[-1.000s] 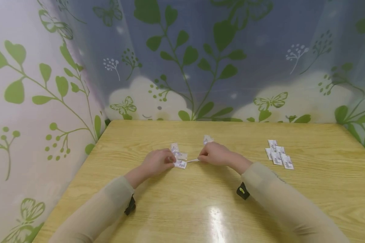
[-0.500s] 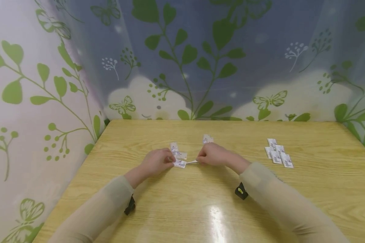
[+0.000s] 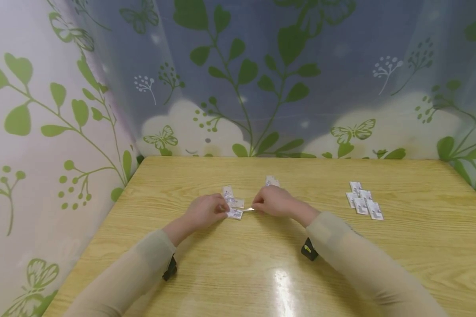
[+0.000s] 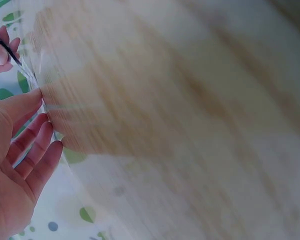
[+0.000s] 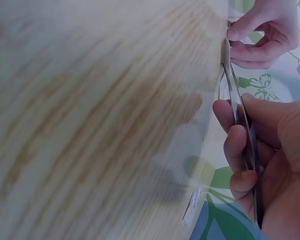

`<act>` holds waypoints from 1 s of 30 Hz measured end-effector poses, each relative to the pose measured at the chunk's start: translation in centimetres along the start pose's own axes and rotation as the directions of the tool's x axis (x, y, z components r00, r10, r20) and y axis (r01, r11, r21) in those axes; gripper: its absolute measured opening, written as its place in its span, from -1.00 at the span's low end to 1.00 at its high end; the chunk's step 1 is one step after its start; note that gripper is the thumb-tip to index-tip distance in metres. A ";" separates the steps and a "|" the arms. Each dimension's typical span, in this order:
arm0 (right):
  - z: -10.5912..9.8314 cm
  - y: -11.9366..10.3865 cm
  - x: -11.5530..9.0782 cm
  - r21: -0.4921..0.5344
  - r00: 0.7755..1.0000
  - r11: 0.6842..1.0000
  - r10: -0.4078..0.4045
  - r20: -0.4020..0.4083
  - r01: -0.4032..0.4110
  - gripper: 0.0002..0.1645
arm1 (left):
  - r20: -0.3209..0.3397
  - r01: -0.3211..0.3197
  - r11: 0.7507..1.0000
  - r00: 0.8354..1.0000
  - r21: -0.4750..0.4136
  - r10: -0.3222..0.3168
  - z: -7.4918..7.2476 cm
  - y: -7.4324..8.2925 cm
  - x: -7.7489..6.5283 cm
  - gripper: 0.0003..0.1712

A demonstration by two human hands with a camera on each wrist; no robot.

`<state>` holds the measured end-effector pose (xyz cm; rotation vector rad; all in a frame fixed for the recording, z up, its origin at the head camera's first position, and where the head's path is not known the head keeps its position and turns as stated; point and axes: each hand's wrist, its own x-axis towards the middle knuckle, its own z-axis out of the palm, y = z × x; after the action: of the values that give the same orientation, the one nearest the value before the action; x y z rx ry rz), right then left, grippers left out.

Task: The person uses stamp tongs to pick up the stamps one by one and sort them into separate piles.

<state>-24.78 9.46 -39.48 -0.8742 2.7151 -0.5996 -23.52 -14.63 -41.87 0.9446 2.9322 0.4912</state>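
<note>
Tweezers [image 5: 248, 137], long, metal and dark toward the back end, are gripped between the thumb and fingers of my right hand [image 3: 274, 200]. Their tips [image 3: 242, 211] point left and overlap a small white printed packet [image 3: 234, 215] in the head view. My left hand [image 3: 206, 212] pinches that flat packet at its left end, on the table, its thumb and fingertips covering part of it. Just behind lie two similar packets, one crosswise [image 3: 237, 203] and one pointing away [image 3: 227, 191]. In the left wrist view, my left hand [image 4: 20, 155] has its lower fingers loosely extended.
Beyond my right hand lies another pale printed packet group [image 3: 271, 180], partly covered by the hand. Several white printed packets [image 3: 361, 204] lie in a cluster at the right. The wooden table [image 3: 222, 273] meets a patterned cloth [image 3: 254, 88] at its back edge.
My right hand has moved slightly left with the tweezers, whose tips now overlap the packet. The left hand has stayed in place.
</note>
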 end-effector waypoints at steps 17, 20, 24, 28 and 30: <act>-0.5 1.2 -4.2 0.024 0.994 0.999 -0.027 -0.108 0.030 -0.71 | -0.061 -0.040 0.999 0.997 -0.033 0.038 -1.0 1.6 -0.2 -0.89; -0.8 1.9 -6.4 0.046 0.991 0.997 -0.055 -0.125 0.061 -0.71 | -0.051 -0.091 0.995 0.995 -0.040 0.089 -0.9 2.9 -0.3 -0.88; -0.8 2.8 -8.8 0.070 0.988 0.995 -0.068 -0.139 0.078 -0.71 | -0.013 -0.174 0.981 0.985 -0.085 0.173 -0.4 4.8 -0.6 -0.86; -0.7 3.3 -10.5 0.102 0.990 0.994 -0.026 -0.139 0.040 -0.78 | 0.029 -0.257 0.958 0.964 -0.128 0.263 0.2 6.3 -0.6 -0.83; -0.6 3.5 -11.0 0.104 0.990 0.994 -0.008 -0.140 0.023 -0.81 | 0.060 -0.291 0.948 0.952 -0.128 0.301 0.6 6.6 -0.5 -0.79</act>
<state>-17.99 18.82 -39.58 -0.8574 2.7711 -0.8282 -19.34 -9.65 -40.48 1.3624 2.6673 0.6137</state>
